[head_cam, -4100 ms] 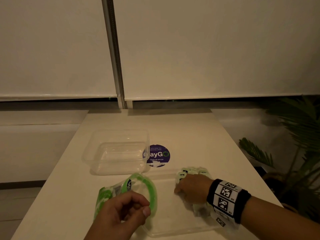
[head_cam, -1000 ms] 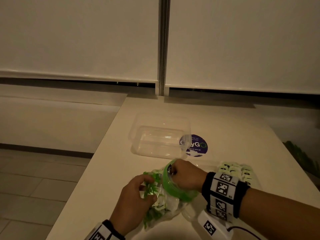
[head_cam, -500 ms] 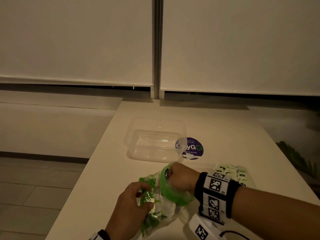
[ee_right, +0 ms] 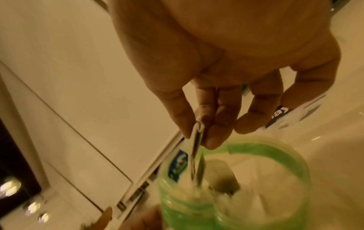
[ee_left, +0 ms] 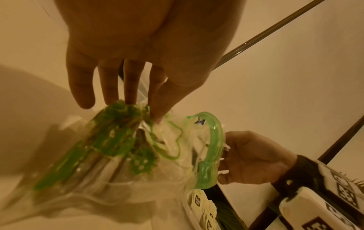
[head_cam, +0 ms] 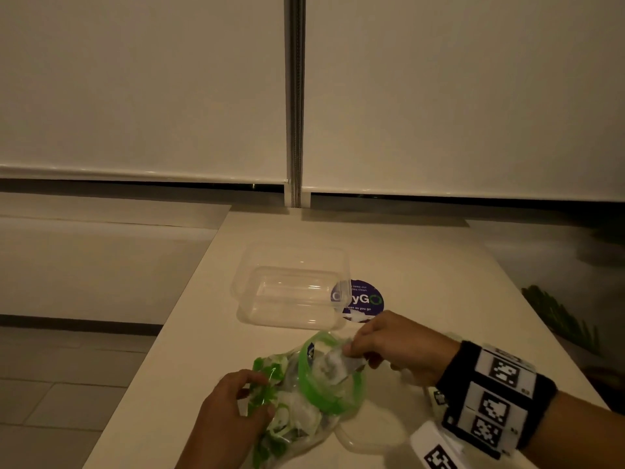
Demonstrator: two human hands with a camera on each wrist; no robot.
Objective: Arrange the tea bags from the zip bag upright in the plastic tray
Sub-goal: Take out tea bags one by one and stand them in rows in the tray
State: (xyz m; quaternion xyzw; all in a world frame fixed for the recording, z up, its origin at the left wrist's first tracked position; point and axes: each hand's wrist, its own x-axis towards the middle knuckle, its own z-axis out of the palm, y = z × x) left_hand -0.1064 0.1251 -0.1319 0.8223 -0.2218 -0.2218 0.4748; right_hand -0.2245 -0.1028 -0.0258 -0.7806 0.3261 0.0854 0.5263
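From overhead, the left hand [head_cam: 233, 406] bunches the soft zip bag [head_cam: 304, 394] on the desk [head_cam: 422, 252]; at the wrist, the right hand [ee_right: 226, 77] pinches a light, flimsy tea bag [ee_right: 196, 149] by its top edge above the bag's mouth, tray [head_cam: 291, 292] just beyond.

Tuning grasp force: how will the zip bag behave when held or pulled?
Likely floppy: the zip bag crumples where the left hand grips it. Probably light, since that pinch lifts it. Its green rim seems to hold the mouth open while the right hand draws out a tea bag.

Motion blur smears the zip bag [ee_right: 232, 186] mouth in the right wrist view, its contents unreadable.
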